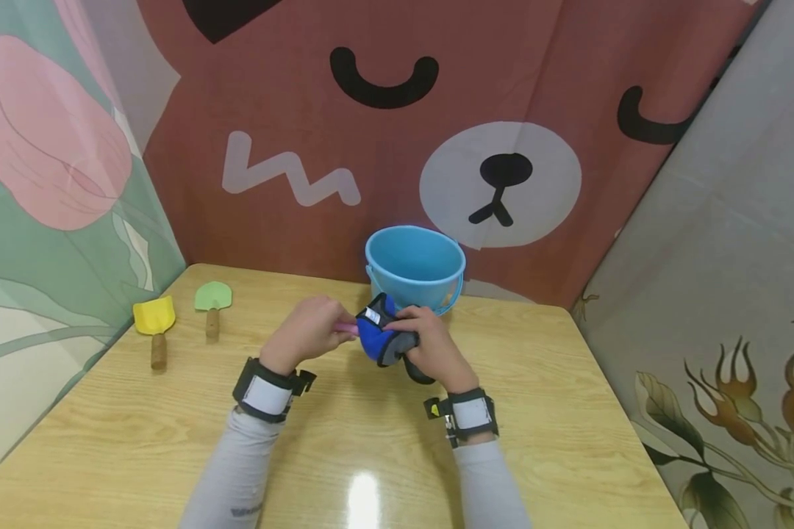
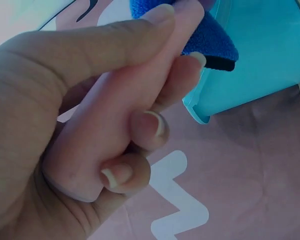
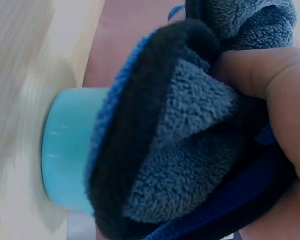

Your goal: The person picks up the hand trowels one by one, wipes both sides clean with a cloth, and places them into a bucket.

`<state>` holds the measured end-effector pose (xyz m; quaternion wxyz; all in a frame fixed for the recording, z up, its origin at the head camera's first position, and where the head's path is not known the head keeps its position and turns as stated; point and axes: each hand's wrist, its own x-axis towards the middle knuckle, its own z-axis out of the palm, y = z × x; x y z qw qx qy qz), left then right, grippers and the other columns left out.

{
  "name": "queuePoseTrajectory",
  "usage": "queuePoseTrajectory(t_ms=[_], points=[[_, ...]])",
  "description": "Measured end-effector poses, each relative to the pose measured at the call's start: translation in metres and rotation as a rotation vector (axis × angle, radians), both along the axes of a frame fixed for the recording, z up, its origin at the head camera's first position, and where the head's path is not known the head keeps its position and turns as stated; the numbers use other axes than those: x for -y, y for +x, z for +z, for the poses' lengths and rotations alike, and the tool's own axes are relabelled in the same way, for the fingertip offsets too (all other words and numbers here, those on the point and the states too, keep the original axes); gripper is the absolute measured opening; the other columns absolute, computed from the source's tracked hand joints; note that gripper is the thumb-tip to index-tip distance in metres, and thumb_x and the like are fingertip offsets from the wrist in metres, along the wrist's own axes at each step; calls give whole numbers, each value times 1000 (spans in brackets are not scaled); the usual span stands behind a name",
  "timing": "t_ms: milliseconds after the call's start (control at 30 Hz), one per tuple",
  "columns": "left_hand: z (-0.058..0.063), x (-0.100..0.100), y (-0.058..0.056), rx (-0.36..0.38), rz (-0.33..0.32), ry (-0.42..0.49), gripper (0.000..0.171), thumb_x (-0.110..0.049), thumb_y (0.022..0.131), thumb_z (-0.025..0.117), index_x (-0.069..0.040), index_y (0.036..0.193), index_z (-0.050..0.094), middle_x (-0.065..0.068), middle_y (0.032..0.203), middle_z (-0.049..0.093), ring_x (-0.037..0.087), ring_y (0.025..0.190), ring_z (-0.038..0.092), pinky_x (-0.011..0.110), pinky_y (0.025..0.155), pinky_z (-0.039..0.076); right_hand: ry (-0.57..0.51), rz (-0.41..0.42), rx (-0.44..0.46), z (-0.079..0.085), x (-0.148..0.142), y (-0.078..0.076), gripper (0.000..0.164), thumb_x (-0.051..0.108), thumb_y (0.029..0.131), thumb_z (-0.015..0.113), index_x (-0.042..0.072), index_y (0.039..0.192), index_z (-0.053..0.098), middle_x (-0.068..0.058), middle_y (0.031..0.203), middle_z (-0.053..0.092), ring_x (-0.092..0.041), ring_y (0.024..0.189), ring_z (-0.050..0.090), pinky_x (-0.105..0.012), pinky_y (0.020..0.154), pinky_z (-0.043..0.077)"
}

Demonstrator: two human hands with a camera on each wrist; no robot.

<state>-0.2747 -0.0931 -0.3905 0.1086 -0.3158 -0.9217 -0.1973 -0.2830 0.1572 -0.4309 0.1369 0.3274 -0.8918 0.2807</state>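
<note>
My left hand (image 1: 309, 332) grips a smooth pink handle (image 2: 107, 120), its fingers and thumb curled round it. A blue and grey cloth (image 1: 375, 339) with black edging and a white tag covers the handle's far end, so whatever is there stays hidden. Opposite, my right hand (image 1: 430, 345) pinches this cloth between thumb and fingers. In the right wrist view the folded cloth (image 3: 190, 130) shows its fuzzy grey side, blue along the edges. Both hands are above the table, in front of a light blue bucket (image 1: 415, 281).
To the left lie a yellow toy shovel (image 1: 154, 316) and a green toy shovel (image 1: 213, 296), both with wooden handles. The bucket stands at the back edge of the wooden table (image 1: 536, 411). Behind hangs a brown curtain (image 1: 291, 242) with a bear face.
</note>
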Motion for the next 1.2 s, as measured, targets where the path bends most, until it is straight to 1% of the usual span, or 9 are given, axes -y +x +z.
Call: queuePoseTrajectory(t_ms=[67,133,233,367,567,700,933,1067,1200], points=[[-1,-1,-1,-15,-9,-9,14,-21,90,79,-9,82,79,-8,60,58,9,55,47,27,55,40,18,-6,17,0,1,0,53,-21,72,67,12,111,79,-12,122,66,-34,116,55,-51,100,48],[-1,-1,-1,-23,-14,-10,14,-21,90,79,-9,82,79,-10,59,57,7,55,46,26,55,39,34,-13,34,-2,2,0,51,-19,74,67,12,112,79,-11,123,65,-33,116,55,-50,101,48],[-2,-1,-2,-25,-19,-1,14,-21,90,79,-9,83,80,-9,61,60,6,55,48,26,55,41,39,-16,46,-3,2,0,48,-18,77,67,12,113,79,-11,122,65,-32,115,55,-49,101,48],[-4,-1,-2,-33,-19,8,13,-21,90,80,-8,86,81,-6,66,68,5,58,55,27,58,48,35,-12,51,-5,1,0,49,-19,77,65,11,114,79,-10,121,65,-31,115,54,-49,101,48],[-5,0,-2,-35,-33,17,13,-21,90,79,-10,84,81,-7,66,67,5,56,54,27,58,47,43,-21,76,-6,0,0,52,-20,76,63,11,116,78,-9,122,64,-30,117,53,-48,102,48],[-5,0,-3,-21,-43,28,13,-21,90,79,-10,86,81,-6,68,70,4,58,56,26,58,48,39,-26,96,-6,0,0,52,-20,77,62,11,116,78,-10,123,63,-30,118,53,-49,103,47],[-5,0,-4,-3,-37,38,14,-23,90,79,-9,91,83,-2,75,75,5,61,62,26,61,52,44,-52,114,-7,-3,-1,49,-19,80,62,12,115,78,-9,124,63,-30,120,53,-49,105,46],[-4,0,-3,14,-26,35,17,-26,91,79,-10,94,83,-1,79,77,7,65,66,26,63,54,43,-53,132,-8,-4,-3,51,-19,79,61,12,116,78,-10,126,63,-31,121,52,-50,105,45],[-4,1,-5,14,-27,33,19,-28,91,78,-11,92,83,-3,76,76,6,62,63,25,60,51,30,-53,134,-9,-7,-4,47,-18,81,62,12,114,79,-9,126,62,-30,120,52,-49,105,46]])
